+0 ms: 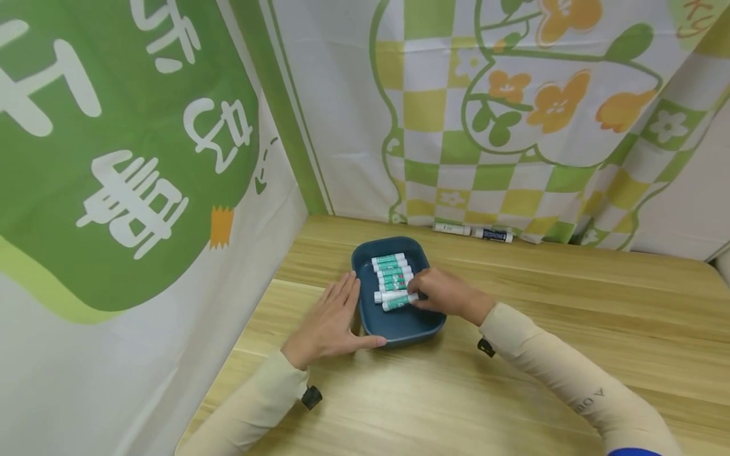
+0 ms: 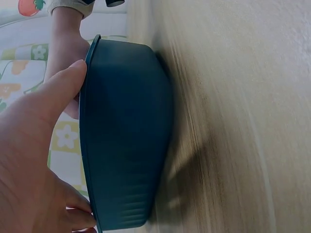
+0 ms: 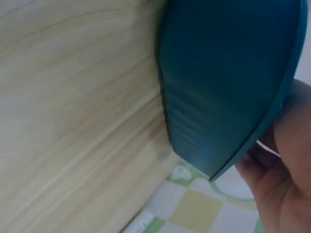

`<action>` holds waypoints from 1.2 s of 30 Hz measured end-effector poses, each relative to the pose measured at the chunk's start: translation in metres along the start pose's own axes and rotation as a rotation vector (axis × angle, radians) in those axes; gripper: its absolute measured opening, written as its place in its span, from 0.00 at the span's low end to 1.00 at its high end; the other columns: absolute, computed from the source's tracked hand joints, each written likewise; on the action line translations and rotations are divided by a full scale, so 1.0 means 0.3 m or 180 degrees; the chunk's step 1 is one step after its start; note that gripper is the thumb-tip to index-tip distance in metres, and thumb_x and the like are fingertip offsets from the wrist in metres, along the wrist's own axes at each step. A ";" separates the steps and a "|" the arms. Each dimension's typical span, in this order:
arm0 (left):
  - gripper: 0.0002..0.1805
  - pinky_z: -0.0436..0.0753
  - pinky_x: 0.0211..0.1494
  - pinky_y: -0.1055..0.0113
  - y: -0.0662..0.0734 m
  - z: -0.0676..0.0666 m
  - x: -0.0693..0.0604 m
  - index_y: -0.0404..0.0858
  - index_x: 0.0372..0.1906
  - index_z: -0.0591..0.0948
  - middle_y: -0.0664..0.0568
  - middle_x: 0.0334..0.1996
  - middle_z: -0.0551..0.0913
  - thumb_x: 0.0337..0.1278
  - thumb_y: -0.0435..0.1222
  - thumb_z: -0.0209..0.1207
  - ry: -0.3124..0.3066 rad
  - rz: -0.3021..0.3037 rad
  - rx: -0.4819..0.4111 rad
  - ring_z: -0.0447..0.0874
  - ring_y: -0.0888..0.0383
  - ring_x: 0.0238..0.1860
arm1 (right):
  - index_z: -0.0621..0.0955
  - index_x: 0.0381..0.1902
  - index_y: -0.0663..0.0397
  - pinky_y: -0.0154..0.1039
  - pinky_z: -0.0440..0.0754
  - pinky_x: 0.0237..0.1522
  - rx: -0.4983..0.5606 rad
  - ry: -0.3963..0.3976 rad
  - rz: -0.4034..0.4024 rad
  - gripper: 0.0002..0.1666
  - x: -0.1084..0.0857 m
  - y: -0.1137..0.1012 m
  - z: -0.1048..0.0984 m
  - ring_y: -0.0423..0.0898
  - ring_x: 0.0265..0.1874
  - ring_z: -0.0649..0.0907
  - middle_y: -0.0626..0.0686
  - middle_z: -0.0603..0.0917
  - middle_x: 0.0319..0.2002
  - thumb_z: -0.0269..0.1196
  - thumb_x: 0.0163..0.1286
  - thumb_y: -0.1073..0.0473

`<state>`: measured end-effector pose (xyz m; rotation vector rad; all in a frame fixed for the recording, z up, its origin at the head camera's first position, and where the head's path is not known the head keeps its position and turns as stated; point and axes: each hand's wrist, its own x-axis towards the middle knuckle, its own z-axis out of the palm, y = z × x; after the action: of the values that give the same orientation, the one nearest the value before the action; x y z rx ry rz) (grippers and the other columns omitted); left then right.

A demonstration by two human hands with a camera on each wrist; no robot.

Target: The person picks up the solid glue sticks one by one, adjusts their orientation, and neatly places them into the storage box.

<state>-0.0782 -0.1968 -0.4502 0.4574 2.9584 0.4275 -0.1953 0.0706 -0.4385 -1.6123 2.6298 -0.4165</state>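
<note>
A dark blue tray with rounded corners (image 1: 393, 324) stands on the wooden table. Inside, several white-and-green tubes (image 1: 392, 270), which look like glue sticks, lie side by side in a row. My left hand (image 1: 327, 323) rests against the tray's left side, fingers stretched out and the thumb on the near rim. Reaching over the right rim, my right hand (image 1: 450, 294) pinches the right end of the nearest white-and-green tube (image 1: 397, 303), which lies slightly tilted. Both wrist views show mostly the tray's outer wall (image 2: 126, 121); the tubes are hidden there.
At the table's back edge lie a white tube (image 1: 452, 228) and a dark blue tube (image 1: 493, 235), end to end by the patterned curtain (image 1: 456, 171). A green-and-white cloth (image 1: 188, 266) hangs along the left side. Wooden tabletop (image 1: 570, 304) extends right of the tray.
</note>
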 end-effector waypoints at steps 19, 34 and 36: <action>0.74 0.44 0.90 0.47 0.005 -0.007 0.000 0.32 0.86 0.44 0.40 0.87 0.38 0.52 0.80 0.56 -0.0085 -0.0041 -0.0040 0.34 0.46 0.89 | 0.88 0.40 0.54 0.41 0.89 0.36 -0.0988 -0.0507 0.0416 0.09 0.055 -0.055 0.039 0.46 0.33 0.88 0.52 0.90 0.35 0.76 0.67 0.57; 0.74 0.45 0.90 0.47 0.010 -0.013 0.000 0.32 0.86 0.44 0.39 0.87 0.38 0.52 0.81 0.55 -0.0095 -0.0030 0.0010 0.35 0.45 0.89 | 0.88 0.45 0.65 0.51 0.89 0.42 -0.0289 0.0287 0.0482 0.15 -0.010 0.086 -0.138 0.55 0.40 0.89 0.61 0.91 0.42 0.76 0.67 0.59; 0.74 0.45 0.90 0.47 0.012 -0.016 -0.001 0.32 0.86 0.43 0.39 0.87 0.38 0.52 0.81 0.55 -0.0103 -0.0034 0.0033 0.35 0.45 0.89 | 0.88 0.48 0.67 0.54 0.89 0.45 -0.0221 0.0395 0.0653 0.16 -0.039 0.140 -0.173 0.59 0.43 0.90 0.64 0.91 0.45 0.74 0.69 0.60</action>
<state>-0.0779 -0.1949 -0.4446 0.4453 2.9318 0.3998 -0.2350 0.1099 -0.4001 -1.3551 2.8954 -0.4330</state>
